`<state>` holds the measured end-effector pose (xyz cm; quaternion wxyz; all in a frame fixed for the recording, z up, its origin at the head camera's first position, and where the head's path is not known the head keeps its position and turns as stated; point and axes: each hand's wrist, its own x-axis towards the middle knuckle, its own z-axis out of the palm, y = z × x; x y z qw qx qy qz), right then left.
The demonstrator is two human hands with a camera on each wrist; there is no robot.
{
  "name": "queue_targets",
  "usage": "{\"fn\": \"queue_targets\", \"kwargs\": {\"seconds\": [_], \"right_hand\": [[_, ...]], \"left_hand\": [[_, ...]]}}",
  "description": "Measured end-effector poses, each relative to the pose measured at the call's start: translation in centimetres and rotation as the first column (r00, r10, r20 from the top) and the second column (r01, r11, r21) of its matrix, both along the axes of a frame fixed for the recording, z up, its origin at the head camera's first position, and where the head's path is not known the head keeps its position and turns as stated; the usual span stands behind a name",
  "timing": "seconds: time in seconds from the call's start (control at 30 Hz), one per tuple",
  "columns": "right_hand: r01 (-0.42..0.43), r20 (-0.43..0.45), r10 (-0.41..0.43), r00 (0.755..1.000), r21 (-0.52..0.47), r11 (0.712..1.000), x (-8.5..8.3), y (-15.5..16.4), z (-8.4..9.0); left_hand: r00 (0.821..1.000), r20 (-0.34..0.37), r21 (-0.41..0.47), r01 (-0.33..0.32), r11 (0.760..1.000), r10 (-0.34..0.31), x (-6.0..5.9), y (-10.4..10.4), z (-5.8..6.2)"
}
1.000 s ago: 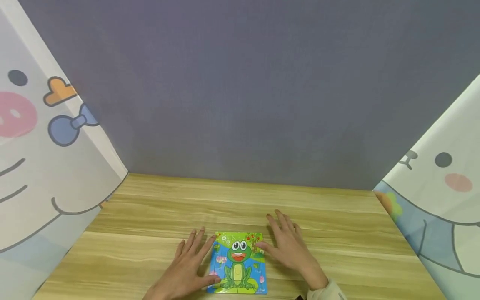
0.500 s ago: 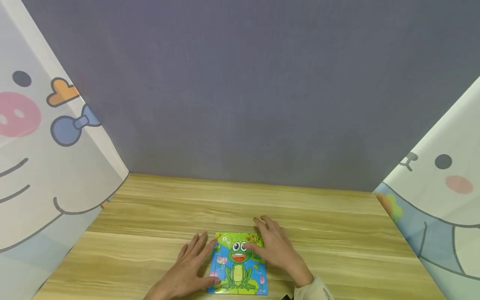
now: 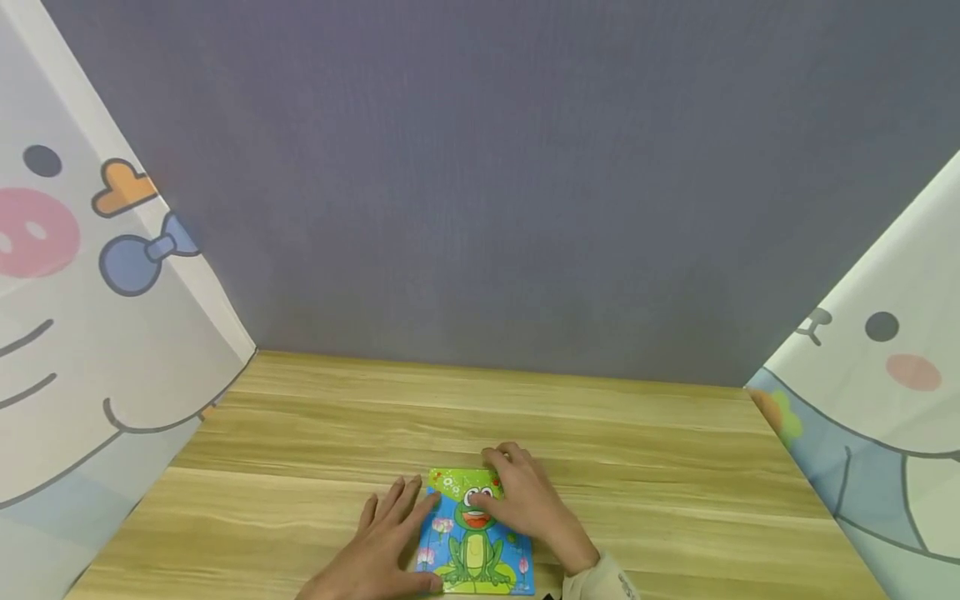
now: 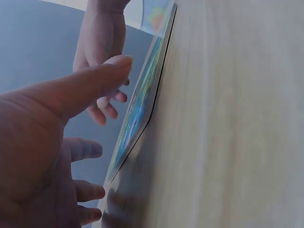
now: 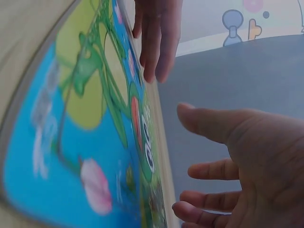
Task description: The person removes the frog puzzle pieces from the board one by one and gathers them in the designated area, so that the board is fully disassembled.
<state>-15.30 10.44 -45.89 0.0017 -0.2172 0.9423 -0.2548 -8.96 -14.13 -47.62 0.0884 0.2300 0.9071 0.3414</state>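
While left hand (image 3: 378, 546) lies flat, right hand (image 3: 525, 500) covers frog puzzle (image 3: 474, 550).

Surface (image 3: 637, 467): light wood-grain top, planks running left to right, reaching back to a grey wall and flanked by cartoon-printed panels on both sides.
Frog puzzle board (image 3: 474, 550): lies flat on the near middle of the surface, its long sides running away from the person; blue and green picture of a frog faces up.
Left hand (image 3: 386, 546): rests flat on the surface, fingers straight, along the board's left edge.
Right hand (image 3: 528, 500): lies on the board's far right part, fingers spread over the picture.
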Motion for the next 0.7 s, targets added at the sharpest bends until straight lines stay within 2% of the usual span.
{"fn": "queue_targets", "kwargs": {"seconds": [0.1, 0.3, 0.7], "right_hand": [[-0.005, 0.034, 0.006, 0.999, -0.024, 1.0, 0.1, -0.7, 0.1], [0.002, 0.095, 0.002, 0.995, -0.051, 0.999, 0.2, -2.0, -0.2], [0.009, 0.038, -0.009, 0.999, -0.003, 1.0, 0.4, -3.7, -0.7]], "left_hand": [[1.0, 0.0, -0.012, 0.013, 1.0, -0.013, -0.1, 0.0, -0.2], [0.997, -0.057, -0.059, 0.044, 0.997, -0.048, -0.3, 0.0, -0.8], [0.988, -0.135, -0.06, 0.068, 0.996, -0.076, -0.4, -0.1, -1.4]]}}
